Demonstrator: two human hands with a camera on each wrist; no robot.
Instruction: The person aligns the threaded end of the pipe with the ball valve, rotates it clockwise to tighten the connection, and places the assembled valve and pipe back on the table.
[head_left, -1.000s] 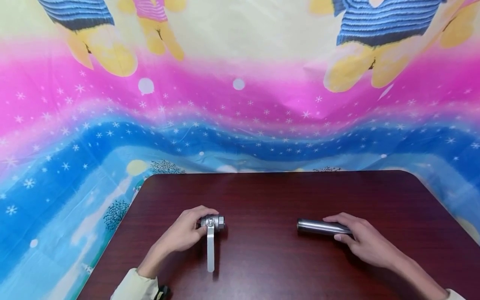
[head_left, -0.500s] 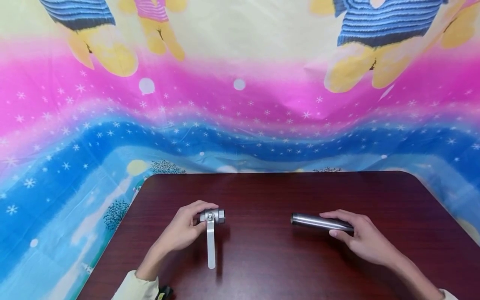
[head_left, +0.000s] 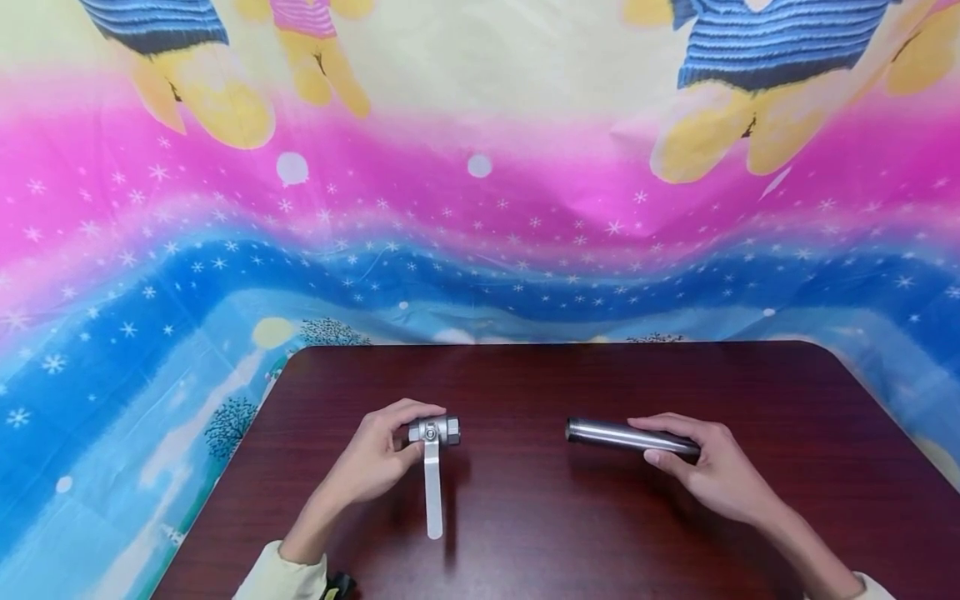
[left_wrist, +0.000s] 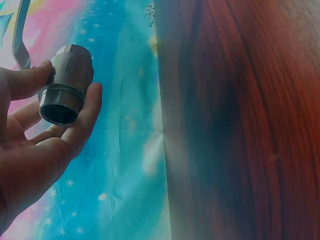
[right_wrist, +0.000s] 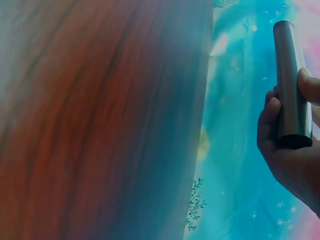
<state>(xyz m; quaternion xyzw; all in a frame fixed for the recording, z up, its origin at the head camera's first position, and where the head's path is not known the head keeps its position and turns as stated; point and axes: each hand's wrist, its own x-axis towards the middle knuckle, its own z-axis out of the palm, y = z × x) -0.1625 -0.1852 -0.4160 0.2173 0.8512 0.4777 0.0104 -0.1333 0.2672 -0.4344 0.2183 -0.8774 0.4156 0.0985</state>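
Note:
My left hand [head_left: 378,454] holds a metal ball valve [head_left: 442,430] between thumb and fingers, above the table. Its flat lever handle [head_left: 432,496] points down toward the table's near side. In the left wrist view the threaded open end of the valve [left_wrist: 67,87] shows, with the left hand [left_wrist: 45,145] around its body. My right hand [head_left: 712,462] grips a short steel pipe [head_left: 611,435] near its right end; the threaded left end faces the valve across a gap. The right wrist view shows the pipe [right_wrist: 290,75] between the thumb and curled fingers of the right hand [right_wrist: 292,165].
Below both hands lies a dark red wooden table [head_left: 510,533] with rounded far corners. A printed curtain [head_left: 480,242] in pink and blue hangs behind and beside it. A small dark object [head_left: 341,585] shows beside the left cuff.
Both hands have risen from the table. The pipe has moved left and up, and the valve up and slightly right, so the gap between them is narrower.

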